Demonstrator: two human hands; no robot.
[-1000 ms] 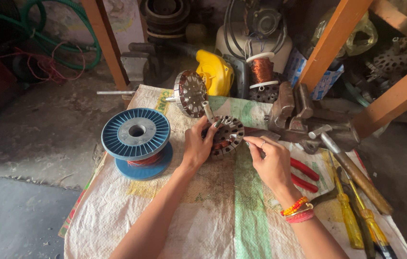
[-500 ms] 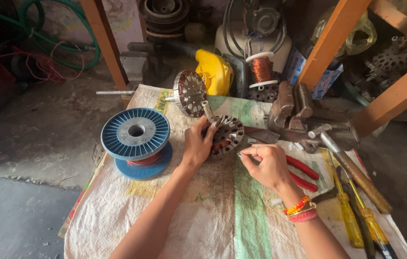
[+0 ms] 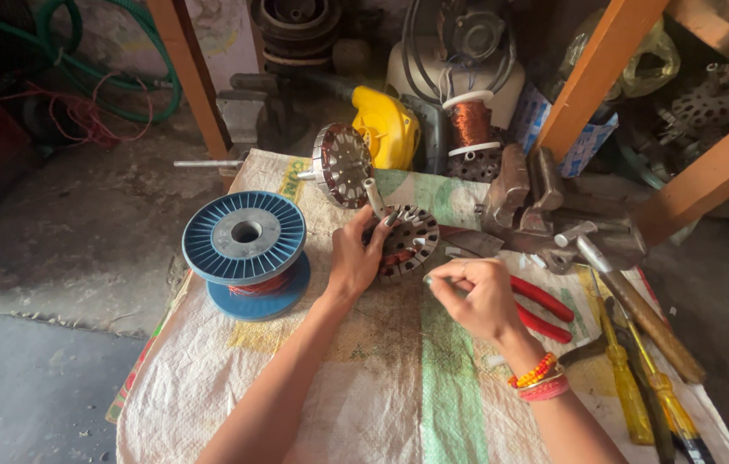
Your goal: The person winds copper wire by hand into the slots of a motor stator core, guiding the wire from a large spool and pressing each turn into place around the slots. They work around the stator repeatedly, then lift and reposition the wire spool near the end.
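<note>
My left hand (image 3: 356, 258) grips the rim of a round slotted metal stator core (image 3: 407, 243) that stands tilted on a white woven sack (image 3: 364, 387). My right hand (image 3: 472, 296), with beaded bracelets at the wrist, is just right of the core with thumb and fingers pinched together, apparently on a thin copper wire too fine to make out. A blue plastic spool (image 3: 246, 249) with copper wire lies to the left of my left hand.
A second round rotor on a shaft (image 3: 343, 165) stands behind the core. A grey metal vise (image 3: 545, 210), red-handled pliers (image 3: 540, 308), a hammer (image 3: 631, 296) and yellow screwdrivers (image 3: 626, 378) lie at the right. A copper coil (image 3: 470, 125), a yellow housing (image 3: 387, 129) and orange wooden legs (image 3: 192, 77) are behind.
My right hand has drawn back from the core toward me and to the right, fingers staying pinched. My left hand keeps its hold on the core.
</note>
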